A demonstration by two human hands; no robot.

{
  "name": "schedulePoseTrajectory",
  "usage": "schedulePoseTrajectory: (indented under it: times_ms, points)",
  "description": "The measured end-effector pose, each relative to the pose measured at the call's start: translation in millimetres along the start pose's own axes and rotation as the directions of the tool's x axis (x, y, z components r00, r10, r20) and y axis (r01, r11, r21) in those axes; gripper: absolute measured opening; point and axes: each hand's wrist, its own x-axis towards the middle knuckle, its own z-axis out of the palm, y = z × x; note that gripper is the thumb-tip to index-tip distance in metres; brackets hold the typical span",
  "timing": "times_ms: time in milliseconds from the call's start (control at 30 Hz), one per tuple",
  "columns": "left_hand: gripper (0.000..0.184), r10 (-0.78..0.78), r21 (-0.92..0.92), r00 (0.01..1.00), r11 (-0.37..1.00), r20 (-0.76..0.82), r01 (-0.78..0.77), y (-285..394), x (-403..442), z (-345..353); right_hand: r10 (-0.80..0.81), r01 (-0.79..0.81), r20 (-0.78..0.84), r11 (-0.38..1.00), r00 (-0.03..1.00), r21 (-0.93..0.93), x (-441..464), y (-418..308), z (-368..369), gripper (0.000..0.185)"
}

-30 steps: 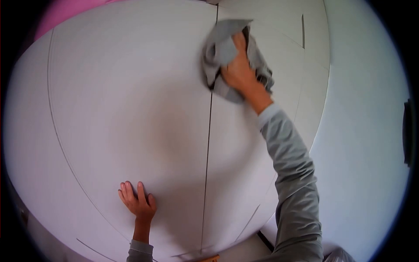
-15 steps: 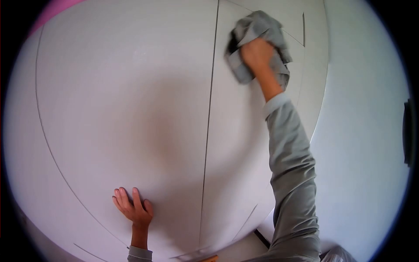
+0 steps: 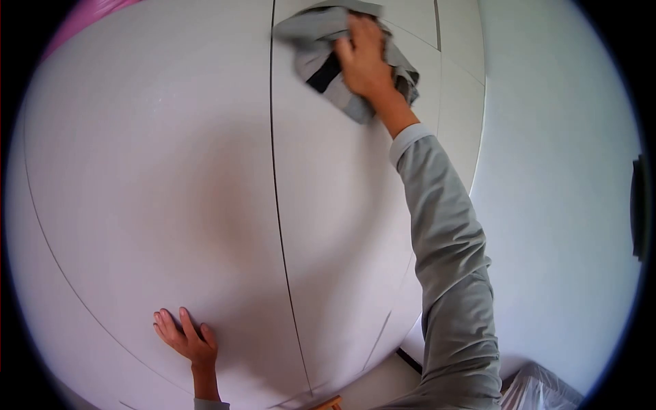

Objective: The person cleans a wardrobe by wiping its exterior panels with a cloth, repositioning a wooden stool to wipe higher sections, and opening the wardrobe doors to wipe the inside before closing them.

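Note:
My right hand (image 3: 367,60) presses a grey cloth (image 3: 318,37) with a black patch against the upper part of a white cabinet door (image 3: 342,198). The cloth is bunched under the palm and its edges spread out around the fingers. A dark vertical gap separates this door from the wider white door (image 3: 137,205) on the left. Low on that left door, my left hand (image 3: 186,338) lies flat with its fingers spread and holds nothing.
A pale wall (image 3: 553,205) runs along the right side. Clear plastic wrapping (image 3: 540,389) covers something at bottom right. A small wooden piece (image 3: 330,403) shows at the bottom edge. Something pink (image 3: 89,20) is at the top left.
The view has shifted, so the door gap now appears further left. My right hand has moved up with the cloth, its fingers now more stretched. My left hand stays flat on the door.

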Motion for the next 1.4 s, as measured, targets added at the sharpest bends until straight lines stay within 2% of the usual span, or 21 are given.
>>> schedulePoseTrajectory:
  times_ms: [67, 133, 200, 267, 333, 367, 400, 467, 533, 567, 667, 733, 800, 833, 900, 1000, 1033, 1067, 1167, 1267, 1400]
  points:
    - [0.046, 0.000, 0.008, 1.000, 1.000, -0.001, 0.000, 0, -1, 0, 0.494, -0.528, 0.212, 0.834, 0.844, 0.160, -14, 21, -2, 0.036]
    - [0.046, 0.000, 0.006, 1.000, 1.000, -0.018, 0.000, 0, 0, 1, 0.615, -0.622, 0.120, 0.782, 0.779, 0.033, -23, 20, -16, 0.035]
    - [0.046, 0.002, 0.000, 1.000, 1.000, -0.017, -0.002, 1, 3, -1, 0.509, -0.435, 0.347, 0.858, 0.788, -0.272, -69, 34, -12, 0.040]
    - [0.046, -0.011, -0.011, 1.000, 1.000, -0.019, 0.011, 4, 5, -3, 0.671, -0.528, 0.597, 0.731, 0.440, -0.432, -70, 5, -41, 0.029]
    - [0.046, -0.025, -0.013, 1.000, 1.000, 0.009, 0.025, 5, 4, -5, 0.670, -0.614, 0.668, 0.686, 0.324, -0.390, -78, -32, -66, 0.023]
    - [0.046, -0.024, -0.023, 1.000, 0.999, 0.014, 0.025, 4, 4, -6, 0.672, -0.609, 0.668, 0.686, 0.320, -0.399, -84, -52, -77, 0.023]
    - [0.046, -0.017, -0.016, 1.000, 1.000, -0.003, 0.017, 3, 4, -5, 0.594, -0.644, 0.625, 0.743, 0.507, -0.184, -94, -75, -85, 0.027]
    - [0.046, -0.001, -0.042, 1.000, 0.999, -0.014, 0.000, 3, 6, -3, 0.433, -0.548, 0.403, 0.802, 0.806, 0.235, -112, -114, -106, 0.060]
    - [0.048, 0.022, -0.002, 1.000, 1.000, -0.014, -0.022, 2, 4, -3, 0.279, -0.488, 0.547, 0.826, 0.789, 0.281, -123, -143, -127, 0.071]
    - [0.048, 0.031, -0.002, 0.999, 1.000, -0.014, -0.031, 2, 7, -5, 0.210, -0.393, 0.455, 0.847, 0.866, 0.358, -139, -143, -125, 0.065]
    - [0.048, 0.017, -0.019, 0.999, 1.000, -0.029, -0.018, -11, -14, 11, -0.016, -0.290, 0.627, 0.877, 0.779, 0.382, -132, -130, -130, 0.059]
    - [0.048, 0.026, -0.019, 0.999, 0.999, -0.032, -0.027, -11, -12, 10, -0.006, -0.285, 0.681, 0.905, 0.732, 0.314, -132, -107, -129, 0.055]
    - [0.047, 0.018, 0.005, 0.999, 1.000, -0.040, -0.017, -8, -9, 10, 0.266, -0.600, 0.665, 0.725, 0.698, 0.340, -141, -78, -117, 0.055]
    - [0.047, 0.026, 0.009, 0.998, 1.000, -0.050, -0.026, -7, -7, 10, 0.269, -0.598, 0.664, 0.729, 0.698, 0.333, -153, -60, -107, 0.055]
    - [0.048, 0.023, -0.001, 0.998, 1.000, -0.057, -0.023, -7, -6, 12, 0.475, -0.592, 0.388, 0.756, 0.790, 0.278, -178, -23, -83, 0.056]
    - [0.048, 0.034, -0.007, 0.997, 0.999, -0.066, -0.035, -1, -1, 7, 0.521, -0.575, 0.283, 0.803, 0.805, 0.158, -170, 28, -89, 0.048]
    - [0.048, 0.046, -0.003, 0.996, 0.999, -0.074, -0.046, -3, 1, 7, 0.640, -0.676, 0.323, 0.737, 0.697, -0.002, -164, 36, -89, 0.045]
    - [0.048, 0.063, -0.009, 0.996, 0.998, -0.060, -0.063, -1, 2, 6, 0.744, -0.487, 0.643, 0.637, 0.184, -0.597, -163, 42, -92, 0.042]
    - [0.048, 0.061, -0.002, 0.997, 0.998, -0.047, -0.061, -2, 1, 7, 0.767, -0.486, 0.637, 0.588, 0.080, -0.647, -236, 85, -62, 0.041]
    - [0.048, 0.050, 0.018, 0.997, 0.999, -0.065, -0.049, 0, 1, 8, 0.813, -0.557, 0.564, 0.538, 0.144, -0.633, -317, 82, -63, 0.046]
    - [0.048, 0.048, 0.010, 0.994, 0.999, -0.094, -0.047, 2, 6, 7, 0.622, -0.389, 0.463, 0.770, 0.631, -0.505, -377, -15, -139, 0.069]
